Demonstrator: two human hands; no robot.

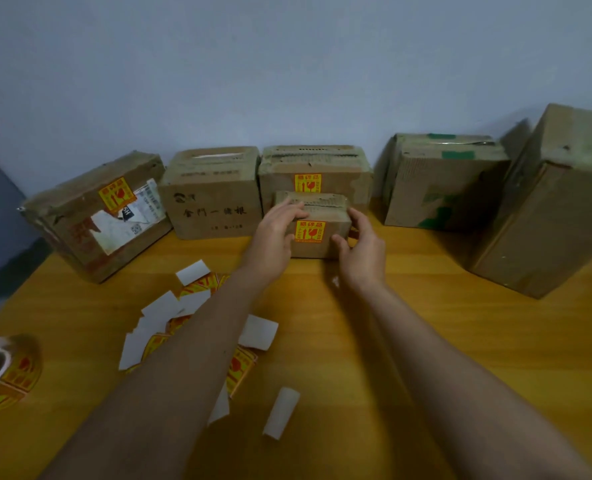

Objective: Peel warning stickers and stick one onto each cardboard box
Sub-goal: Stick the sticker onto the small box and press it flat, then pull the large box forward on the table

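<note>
A small cardboard box (318, 247) stands mid-table with a yellow-and-red warning sticker (309, 231) on its front. My left hand (273, 233) grips its left side and top edge; my right hand (360, 251) holds its right side. Behind it a bigger box (339, 168) carries a sticker (307, 183). The far-left box (79, 216) has a sticker (114, 199) too. The box with black lettering (211, 202) and the two boxes at right (440, 188) (551, 209) show no sticker on their visible faces.
A roll of warning stickers (3, 372) lies at the left table edge. Loose stickers and white backing papers (169, 317) are scattered under my left forearm, and one curled backing slip (282, 412) lies nearer me. The wooden table (426, 341) meets a pale wall behind the boxes.
</note>
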